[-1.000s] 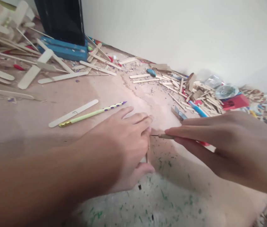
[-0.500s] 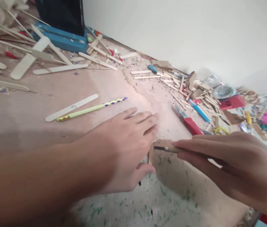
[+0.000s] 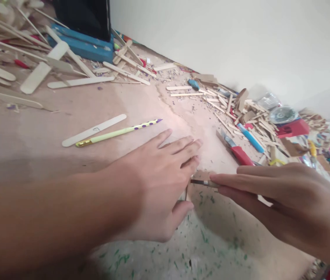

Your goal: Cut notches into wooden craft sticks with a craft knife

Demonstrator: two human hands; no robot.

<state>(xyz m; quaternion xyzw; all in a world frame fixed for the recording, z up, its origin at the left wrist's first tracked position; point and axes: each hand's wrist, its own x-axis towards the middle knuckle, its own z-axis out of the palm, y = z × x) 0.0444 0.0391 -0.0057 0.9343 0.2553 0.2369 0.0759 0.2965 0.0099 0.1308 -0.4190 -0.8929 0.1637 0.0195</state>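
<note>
Closer now to the left hand [image 3: 160, 184], spread flat over a mostly hidden piece [image 3: 185, 195] on the bench [image 3: 141, 102], the blade tool [image 3: 200, 182] pinched in the right hand [image 3: 284, 202] could, if forced, skid into the left.

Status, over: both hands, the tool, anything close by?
Left hand spread over mostly hidden piece. Right hand pinching narrow-bladed tool, tip close to left hand. Red cutter just beyond right hand.

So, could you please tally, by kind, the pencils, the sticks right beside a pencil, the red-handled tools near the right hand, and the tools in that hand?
Pale green pencil: 1
Stick beside it: 1
Red-handled tool: 1
Narrow-bladed tool in the right hand: 1
Total: 4
</note>
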